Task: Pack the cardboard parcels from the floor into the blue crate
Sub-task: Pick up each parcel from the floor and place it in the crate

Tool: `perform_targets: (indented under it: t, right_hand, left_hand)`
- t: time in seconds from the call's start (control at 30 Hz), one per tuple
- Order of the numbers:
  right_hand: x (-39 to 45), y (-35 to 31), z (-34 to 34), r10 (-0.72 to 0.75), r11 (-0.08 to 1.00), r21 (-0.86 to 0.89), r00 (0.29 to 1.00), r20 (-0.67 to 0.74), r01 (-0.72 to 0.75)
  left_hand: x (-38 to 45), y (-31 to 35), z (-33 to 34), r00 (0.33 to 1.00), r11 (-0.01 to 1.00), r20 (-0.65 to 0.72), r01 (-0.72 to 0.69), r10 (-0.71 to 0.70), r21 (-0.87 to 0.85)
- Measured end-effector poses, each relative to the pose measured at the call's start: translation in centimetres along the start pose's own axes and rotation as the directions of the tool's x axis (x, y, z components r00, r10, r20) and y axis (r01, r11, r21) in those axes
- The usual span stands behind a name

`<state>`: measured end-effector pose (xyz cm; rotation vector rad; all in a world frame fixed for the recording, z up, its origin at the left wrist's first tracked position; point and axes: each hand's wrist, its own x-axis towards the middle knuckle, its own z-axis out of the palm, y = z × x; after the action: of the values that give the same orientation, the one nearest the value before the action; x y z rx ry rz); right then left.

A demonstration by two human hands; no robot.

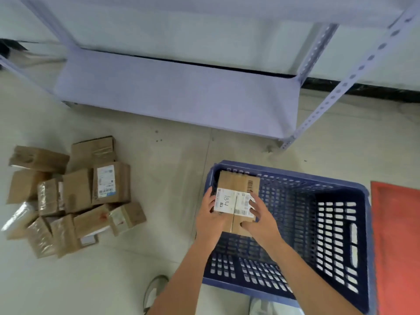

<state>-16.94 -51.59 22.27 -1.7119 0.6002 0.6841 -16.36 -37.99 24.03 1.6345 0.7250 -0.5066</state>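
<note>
Parcel (236,201) held over the crate's (341,235) left end, label up, long axis running away from the person; left hand (210,214) clamps its left edge, right hand (259,214) its right and near corner, both equally close; crate otherwise looks empty; more parcels (72,196) lie heaped on the floor (170,178) well to the left; shelf (177,96) stands beyond.

At three o'clock, the frame's right edge is cutting off a flat red-orange mat (396,242). The bottom edge is cropping a grey shoe (154,292) at six o'clock. Print on the held brown cardboard parcel's white label (231,202) is blurring; both hands are hiding its near corners.
</note>
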Motion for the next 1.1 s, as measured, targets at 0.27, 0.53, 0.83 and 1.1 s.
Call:
perform_targets:
  t: [0.27, 0.53, 0.83, 1.1]
  right_hand:
    - [-1.6, -7.3, 11.2, -0.051, 0.995, 0.084, 0.997, 0.051, 0.046]
    - [-3.5, -9.7, 30.1, 0.028, 0.994, 0.103, 0.987, 0.159, -0.044]
    - [-3.5, -10.8, 42.4, 0.135, 0.991, -0.043, 0.964, 0.229, -0.129]
    - [0.2, -8.7, 46.3, 0.209, 0.969, -0.172, 0.956, 0.204, -0.176]
  left_hand:
    - [1.1, 1.1, -16.0, 0.997, 0.995, -0.072, 0.03, -0.037, -0.092]
    - [2.9, -2.4, -34.5, 0.969, 0.969, -0.13, 0.187, -0.209, -0.16]
    - [3.4, -8.5, -46.8, 0.919, 0.933, -0.174, 0.335, -0.355, -0.131]
    - [6.1, -13.8, -48.7, 0.886, 0.898, -0.182, 0.389, -0.425, -0.203]
